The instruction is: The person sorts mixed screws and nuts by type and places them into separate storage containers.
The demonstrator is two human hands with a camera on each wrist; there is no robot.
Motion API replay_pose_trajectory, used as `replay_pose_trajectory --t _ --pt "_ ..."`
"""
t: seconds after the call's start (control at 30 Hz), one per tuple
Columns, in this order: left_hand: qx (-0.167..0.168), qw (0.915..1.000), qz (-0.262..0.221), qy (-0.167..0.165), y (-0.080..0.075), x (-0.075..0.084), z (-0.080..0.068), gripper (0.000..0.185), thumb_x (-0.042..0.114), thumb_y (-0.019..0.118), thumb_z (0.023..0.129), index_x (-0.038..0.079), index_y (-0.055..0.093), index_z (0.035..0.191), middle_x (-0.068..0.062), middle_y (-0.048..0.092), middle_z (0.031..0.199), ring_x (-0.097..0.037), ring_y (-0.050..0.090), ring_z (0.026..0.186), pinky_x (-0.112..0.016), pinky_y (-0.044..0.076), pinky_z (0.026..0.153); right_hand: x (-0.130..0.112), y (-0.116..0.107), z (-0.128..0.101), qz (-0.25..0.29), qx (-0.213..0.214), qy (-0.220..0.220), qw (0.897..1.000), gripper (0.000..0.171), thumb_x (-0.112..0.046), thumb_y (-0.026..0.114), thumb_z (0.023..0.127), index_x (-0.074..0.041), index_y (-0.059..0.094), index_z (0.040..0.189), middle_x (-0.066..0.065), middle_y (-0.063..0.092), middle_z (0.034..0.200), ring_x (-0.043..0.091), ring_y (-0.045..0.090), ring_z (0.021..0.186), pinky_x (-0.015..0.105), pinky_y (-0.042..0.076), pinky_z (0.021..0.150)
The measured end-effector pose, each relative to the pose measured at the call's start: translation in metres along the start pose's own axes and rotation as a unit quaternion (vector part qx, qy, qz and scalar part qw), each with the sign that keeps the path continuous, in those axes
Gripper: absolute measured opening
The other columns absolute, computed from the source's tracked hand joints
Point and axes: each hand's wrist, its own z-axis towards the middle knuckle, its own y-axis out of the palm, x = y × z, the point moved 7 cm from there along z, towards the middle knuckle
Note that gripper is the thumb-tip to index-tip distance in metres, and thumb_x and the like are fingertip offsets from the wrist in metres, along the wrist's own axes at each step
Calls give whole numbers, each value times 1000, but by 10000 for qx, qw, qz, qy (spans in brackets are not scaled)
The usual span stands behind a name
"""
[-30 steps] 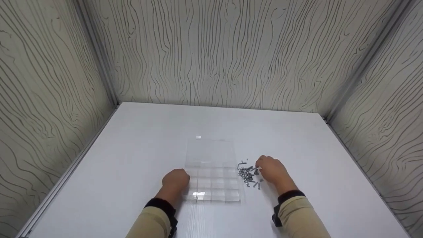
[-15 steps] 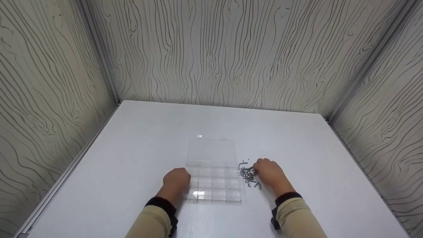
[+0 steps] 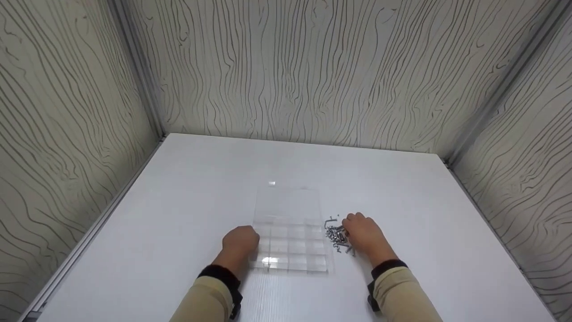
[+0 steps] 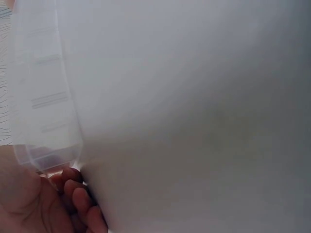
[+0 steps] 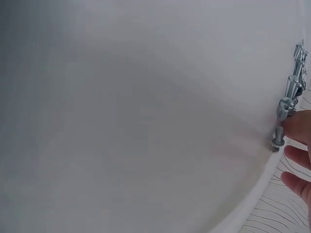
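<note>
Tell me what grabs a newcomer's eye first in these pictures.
The small heap of metal screws on the white table, with the right hand at its right edge. Just left of it lies a clear compartment box, lid open flat, the left hand against its left side.

From my seat, the clear compartment box (image 3: 289, 232) is nearly lost against the white worktop (image 3: 187, 188); I cannot tell whether its cells hold anything. The screws (image 3: 336, 234) are too small to sort by kind, and my right hand (image 3: 365, 232) covers part of the pile, hiding its fingertips. The left wrist view cuts off my left hand (image 4: 43, 204), and the right wrist view crops the screws at its edge.
</note>
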Motion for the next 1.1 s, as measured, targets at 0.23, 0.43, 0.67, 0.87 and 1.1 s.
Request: replay_pose_trajectory --t 0.23,0.43,0.67,0.87,1.1 --pt "-123 9997 197 26 4 -1 5 18 1 70 61 8 65 77 -7 63 88 -21 57 77 -37 52 62 4 -4 0 30 -39 26 10000 24 -12 64 81 -7 61 104 7 58 97 24 53 93 41 48 82" --pt "-114 9999 0 -54 4 -2 5 15 1 67 64 7 64 77 -7 63 87 -20 57 75 -36 51 61 6 -16 4 650 -140 301 9973 12 -11 65 80 -11 58 90 2 57 77 21 55 75 38 49 72" --pt "-96 9998 -137 -69 1 -2 1 9 1 65 65 7 60 70 -6 60 80 -19 54 71 -37 50 59 -12 -38 13 1598 277 213 9865 12 -7 64 80 -14 55 78 -4 53 70 14 51 68 30 45 62" --pt "42 9998 -144 -103 1 -2 2 8 5 56 80 5 64 81 -7 62 84 -21 58 77 -36 51 65 -33 -44 18 2096 372 -7 9771 12 -12 66 82 -16 57 77 -6 54 74 12 53 74 31 46 68" --pt "98 9986 -428 -285 2 -4 3 16 8 50 85 4 65 86 -8 62 85 -22 59 79 -37 52 67 -47 -38 18 2019 233 -170 9790 5 -14 68 81 -16 64 79 -6 54 74 12 53 75 31 47 69"
